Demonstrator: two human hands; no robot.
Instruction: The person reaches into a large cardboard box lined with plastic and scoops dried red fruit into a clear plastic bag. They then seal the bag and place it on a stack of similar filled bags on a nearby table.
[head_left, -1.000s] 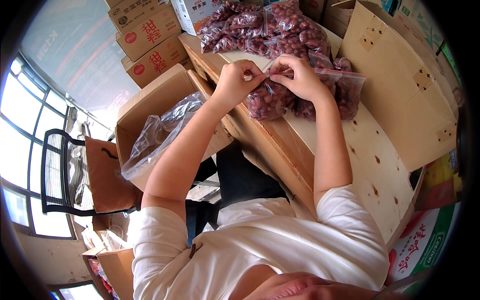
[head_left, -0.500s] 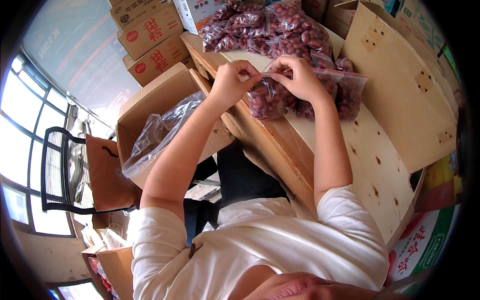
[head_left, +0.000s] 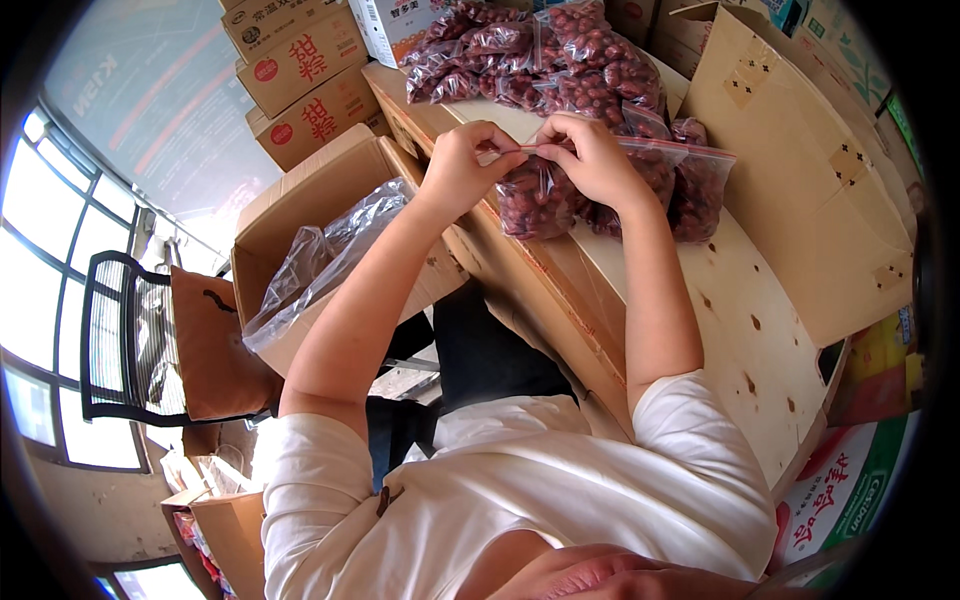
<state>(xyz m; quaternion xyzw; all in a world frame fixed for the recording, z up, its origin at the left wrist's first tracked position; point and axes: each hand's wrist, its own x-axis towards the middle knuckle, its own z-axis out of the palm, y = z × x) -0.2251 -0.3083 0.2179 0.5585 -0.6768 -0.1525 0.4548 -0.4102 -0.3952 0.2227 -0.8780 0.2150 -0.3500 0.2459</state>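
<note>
A clear zip bag of dark red dates [head_left: 537, 205] stands at the near edge of the wooden table [head_left: 740, 330]. Its top edge is pinched by my left hand [head_left: 470, 165] between thumb and forefinger. A short way along the same edge, my right hand [head_left: 590, 160] pinches it too, so both hands are closed on one bag. Right beside it stand more zip bags of dates [head_left: 697, 190], partly behind my right hand and wrist. Farther back lies a heap of filled date bags [head_left: 545, 60].
Left of the table, an open cardboard box [head_left: 300, 190] holds a clear plastic liner [head_left: 325, 250]. A tall cardboard flap [head_left: 790, 170] rises along the table's right side. Stacked cartons [head_left: 305, 60] stand at the back left, and a mesh-backed chair [head_left: 130, 340] is at far left.
My right hand has slid slightly left along the bag's top edge, closer to my left hand. My left hand has barely moved, and the bag stays in place.
</note>
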